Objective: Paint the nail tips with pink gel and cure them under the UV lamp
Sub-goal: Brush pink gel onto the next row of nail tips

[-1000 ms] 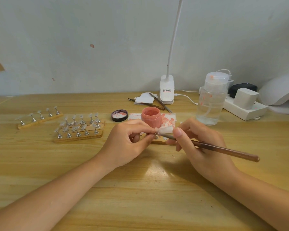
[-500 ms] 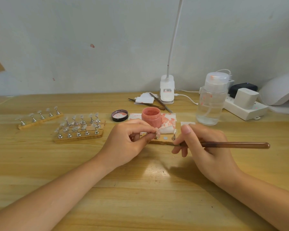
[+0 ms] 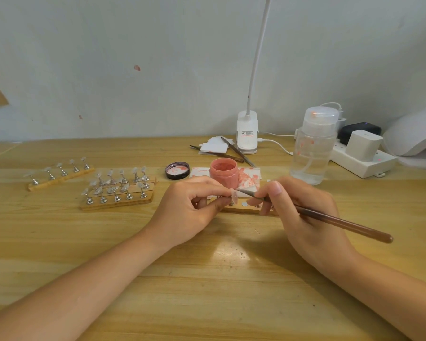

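My left hand (image 3: 192, 207) pinches a small metal stand with a nail tip (image 3: 233, 195) on it, just above a wooden holder strip (image 3: 244, 209). My right hand (image 3: 305, 212) grips a brown brush (image 3: 330, 221), and its bristle end touches the nail tip. An open jar of pink gel (image 3: 224, 173) stands right behind my hands on a stained white paper (image 3: 250, 177). The white UV lamp (image 3: 413, 134) sits at the far right edge, partly cut off.
Two wooden holders with clear nail tips (image 3: 119, 190) (image 3: 59, 173) lie to the left. The jar's lid (image 3: 177, 170), tweezers (image 3: 236, 151), a desk lamp base (image 3: 247, 135), a clear pump bottle (image 3: 312, 148) and a power strip (image 3: 364, 161) stand behind.
My right hand swung the brush away toward the right, then brought its tip back onto the nail tip. My left hand has kept holding the stand in place.
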